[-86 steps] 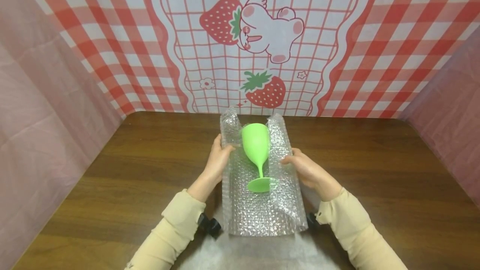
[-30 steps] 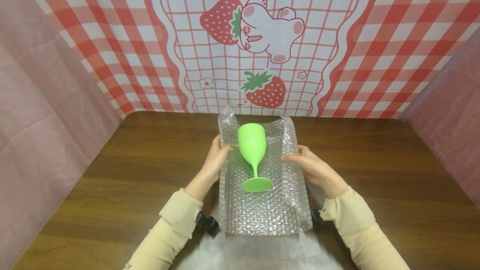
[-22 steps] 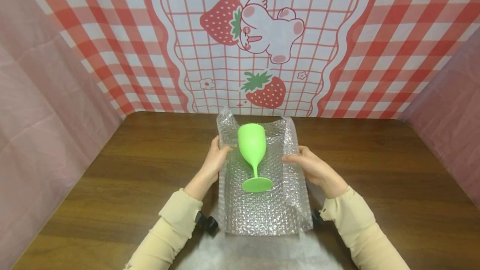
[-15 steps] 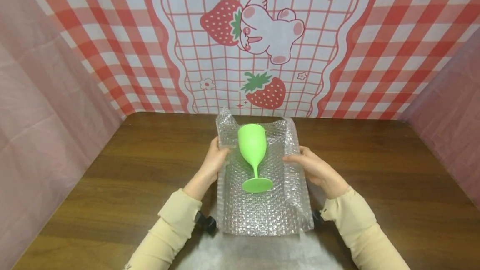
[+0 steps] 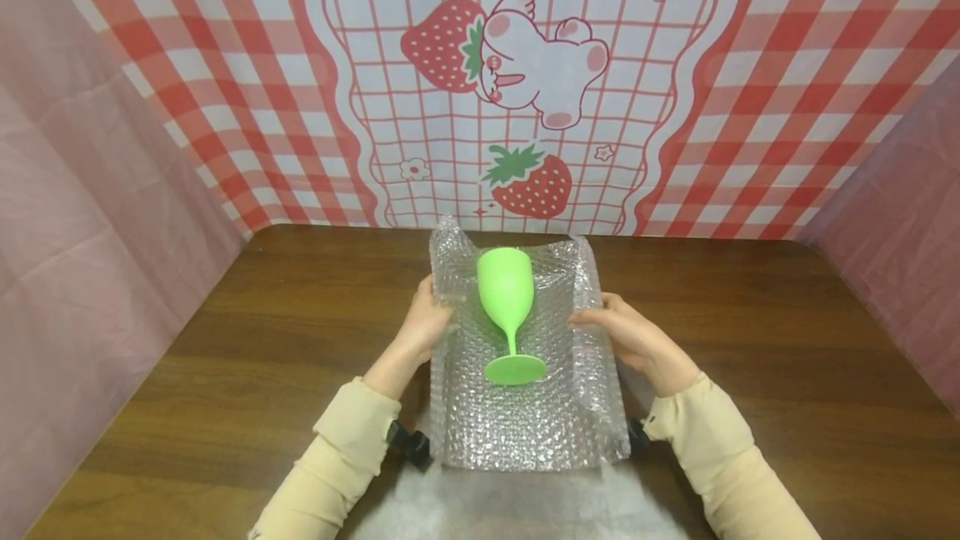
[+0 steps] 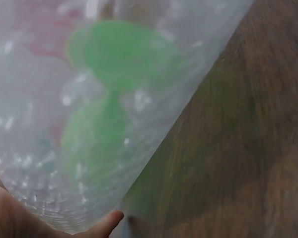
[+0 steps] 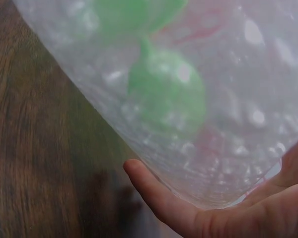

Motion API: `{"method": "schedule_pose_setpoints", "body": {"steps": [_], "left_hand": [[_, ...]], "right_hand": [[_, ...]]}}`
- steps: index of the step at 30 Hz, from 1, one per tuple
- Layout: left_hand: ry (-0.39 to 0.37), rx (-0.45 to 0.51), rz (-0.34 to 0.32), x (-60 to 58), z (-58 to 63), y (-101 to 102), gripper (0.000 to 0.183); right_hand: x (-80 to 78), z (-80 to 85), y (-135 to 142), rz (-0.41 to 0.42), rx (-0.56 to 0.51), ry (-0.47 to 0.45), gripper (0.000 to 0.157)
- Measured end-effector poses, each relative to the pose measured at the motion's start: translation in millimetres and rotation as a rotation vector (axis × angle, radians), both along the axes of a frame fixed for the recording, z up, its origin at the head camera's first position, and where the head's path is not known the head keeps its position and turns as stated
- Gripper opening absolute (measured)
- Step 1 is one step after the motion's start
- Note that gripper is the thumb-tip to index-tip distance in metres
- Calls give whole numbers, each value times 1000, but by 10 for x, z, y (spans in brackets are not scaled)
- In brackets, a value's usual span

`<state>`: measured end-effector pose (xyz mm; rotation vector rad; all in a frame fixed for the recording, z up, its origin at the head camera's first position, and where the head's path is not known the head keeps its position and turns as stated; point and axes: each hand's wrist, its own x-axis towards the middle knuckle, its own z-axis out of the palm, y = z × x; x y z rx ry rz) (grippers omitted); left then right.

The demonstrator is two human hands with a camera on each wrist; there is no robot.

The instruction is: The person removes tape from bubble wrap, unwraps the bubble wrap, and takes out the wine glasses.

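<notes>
A bright green goblet [image 5: 506, 286] lies on a sheet of clear bubble wrap [image 5: 517, 432], its bowl toward the back and its round foot toward me. Both side edges of the wrap stand raised. My left hand [image 5: 422, 327] grips the left edge, thumb on the inner side. On the opposite edge my right hand [image 5: 637, 340] holds the wrap between its thumb and fingers. Through the raised plastic, the goblet [image 6: 97, 129] shows blurred in the left wrist view. The right wrist view shows the wrap [image 7: 228, 163] resting in the crook of my right hand [image 7: 188, 218].
Under the wrap is a brown wooden table [image 5: 750, 340], with a pale grey patch [image 5: 517, 507] at its front. A red checked cloth [image 5: 525, 182] with strawberries hangs behind. Pink curtains [image 5: 97, 190] close off both sides. Black wrist-camera mounts [image 5: 408, 444] sit near the wrap's lower corners.
The right edge of the bubble wrap has swung outward off the goblet, exposing its foot fully. My hands have drifted a little farther apart, spreading the sheet. The goblet shifted slightly left.
</notes>
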<state>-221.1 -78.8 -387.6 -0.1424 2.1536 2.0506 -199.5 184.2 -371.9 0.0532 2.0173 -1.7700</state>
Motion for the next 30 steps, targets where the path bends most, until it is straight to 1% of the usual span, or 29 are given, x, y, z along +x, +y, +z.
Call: {"method": "schedule_pose_setpoints", "body": {"steps": [4,7,15,19,26,30], "left_hand": [[3,23,0,-10,-19,-8,72],[-1,27,4,-10,-24,-14,72],[-12,27,7,-10,-44,-24,71],[-5,21,13,-14,-60,-26,70],[-5,15,18,-33,-59,-37,67],[-9,9,16,-32,-56,-48,66]], "right_hand": [[-8,-10,13,1,2,-2,75],[-22,-31,19,5,-22,-6,73],[-62,-70,57,58,-126,-14,49],[-74,-87,86,65,-140,-31,44],[-95,-108,120,68,-199,-19,37],[-97,-113,132,63,-204,-24,37]]}}
